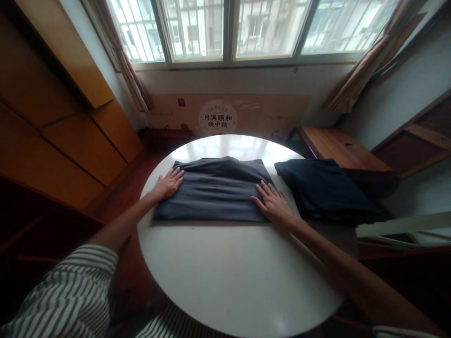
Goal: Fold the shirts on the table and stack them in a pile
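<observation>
A dark grey piece of folded cloth (218, 192), seemingly a garment, lies across the far half of a round white table (225, 272). Its far edge is uneven and a few creases run across it; the near edge is straight. My left hand (169, 182) rests flat on the cloth's left edge, fingers stretched out. On its right side my right hand (273, 202) presses down with fingers spread. Neither hand grips anything. What kind of garment it is, I cannot tell.
A folded dark navy cloth (327, 190) lies at the table's right, partly over the edge. Behind it stands a wooden desk (341, 145). Wooden cabinets (81, 155) line the left side. A printed banner (225, 112) hangs beneath the window (229, 33).
</observation>
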{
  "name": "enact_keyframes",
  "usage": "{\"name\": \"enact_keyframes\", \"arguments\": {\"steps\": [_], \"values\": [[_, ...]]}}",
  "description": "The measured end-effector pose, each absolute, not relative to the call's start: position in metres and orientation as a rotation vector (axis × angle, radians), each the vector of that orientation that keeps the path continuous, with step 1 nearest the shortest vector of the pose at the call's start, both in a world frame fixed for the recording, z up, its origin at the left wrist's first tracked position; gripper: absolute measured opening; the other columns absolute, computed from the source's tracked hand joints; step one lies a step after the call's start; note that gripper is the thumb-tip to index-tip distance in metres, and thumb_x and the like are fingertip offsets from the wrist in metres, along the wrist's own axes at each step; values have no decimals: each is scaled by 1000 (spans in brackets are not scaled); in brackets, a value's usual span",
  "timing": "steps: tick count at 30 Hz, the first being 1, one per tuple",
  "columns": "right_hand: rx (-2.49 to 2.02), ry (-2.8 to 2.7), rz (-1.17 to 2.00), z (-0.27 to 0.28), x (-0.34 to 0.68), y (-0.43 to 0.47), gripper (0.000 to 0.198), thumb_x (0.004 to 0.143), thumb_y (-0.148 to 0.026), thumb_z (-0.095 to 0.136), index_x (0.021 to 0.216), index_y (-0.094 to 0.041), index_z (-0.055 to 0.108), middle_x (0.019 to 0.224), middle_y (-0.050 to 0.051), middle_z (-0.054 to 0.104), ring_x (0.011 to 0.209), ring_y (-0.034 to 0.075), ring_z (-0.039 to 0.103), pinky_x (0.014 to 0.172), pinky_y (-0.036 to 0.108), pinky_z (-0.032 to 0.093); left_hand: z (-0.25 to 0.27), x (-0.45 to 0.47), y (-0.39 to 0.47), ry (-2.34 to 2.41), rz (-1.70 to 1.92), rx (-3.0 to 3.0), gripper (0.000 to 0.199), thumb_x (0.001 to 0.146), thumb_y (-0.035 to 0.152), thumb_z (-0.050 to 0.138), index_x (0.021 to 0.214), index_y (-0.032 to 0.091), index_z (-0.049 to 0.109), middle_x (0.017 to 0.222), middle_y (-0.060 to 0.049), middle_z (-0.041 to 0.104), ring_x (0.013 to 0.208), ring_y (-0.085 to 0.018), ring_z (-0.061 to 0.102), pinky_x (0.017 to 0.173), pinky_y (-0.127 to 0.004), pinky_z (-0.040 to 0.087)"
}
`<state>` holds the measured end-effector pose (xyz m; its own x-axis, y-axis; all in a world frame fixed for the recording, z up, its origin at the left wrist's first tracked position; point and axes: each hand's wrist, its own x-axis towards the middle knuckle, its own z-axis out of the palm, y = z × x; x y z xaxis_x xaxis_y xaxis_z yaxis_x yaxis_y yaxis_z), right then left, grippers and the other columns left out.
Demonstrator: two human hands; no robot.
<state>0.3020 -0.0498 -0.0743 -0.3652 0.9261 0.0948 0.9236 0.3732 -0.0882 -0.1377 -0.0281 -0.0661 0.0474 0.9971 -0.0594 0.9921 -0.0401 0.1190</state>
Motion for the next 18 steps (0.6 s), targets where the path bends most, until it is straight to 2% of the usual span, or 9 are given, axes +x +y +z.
{"name": "enact_keyframes", "arguments": {"steps": [4, 7, 10, 12, 15, 18], "values": [[-1577, -2389, -2, -70, 316, -64, 72, 98, -61, 26, 148, -11, 44, 158, 17, 32, 143, 36, 32, 113, 55, 33, -52, -121, -53, 2110, 149, 2354, 52, 102, 34, 29, 151, 17, 38, 160, -12, 28, 148, -35, 20, 115, -62, 22], [-1465, -2331, -13, -70, 329, -84, 72, 98, -61, 32, 143, -7, 50, 152, 21, 40, 141, 33, 38, 114, 48, 35, -49, -97, -99, 1718, 250, 2636, 51, 103, 36, 31, 149, 18, 41, 158, -12, 34, 146, -29, 28, 116, -52, 28], [-1368, -2392, 7, -70, 339, -98, 64, 99, -56, 35, 142, -12, 51, 148, 18, 47, 139, 31, 41, 114, 50, 34, -54, -83, -143, 1349, 180, 2778, 60, 98, 51, 44, 151, 21, 38, 157, -13, 36, 145, -31, 31, 116, -51, 30], [-1295, -2468, 55, -67, 337, -96, 58, 101, -52, 34, 143, -15, 50, 149, 15, 48, 140, 29, 41, 115, 50, 33, -57, -78, -159, 1292, 150, 2796, 60, 97, 52, 47, 148, 22, 42, 154, -13, 40, 142, -32, 35, 114, -53, 32], [-1247, -2523, 152, -58, 311, -71, 57, 102, -47, 30, 146, -14, 45, 151, 13, 45, 142, 27, 38, 116, 47, 31, -52, -64, -151, 1315, 270, 2755, 45, 102, 42, 39, 139, 20, 54, 146, -12, 51, 135, -27, 46, 113, -47, 36], [-1305, -2538, 247, -46, 264, -26, 58, 103, -43, 29, 149, -11, 41, 155, 13, 39, 144, 26, 33, 118, 43, 27, -41, -37, -105, 1360, 454, 2665, 46, 105, 35, 28, 138, 17, 54, 146, -12, 51, 135, -21, 47, 114, -41, 35]]}}
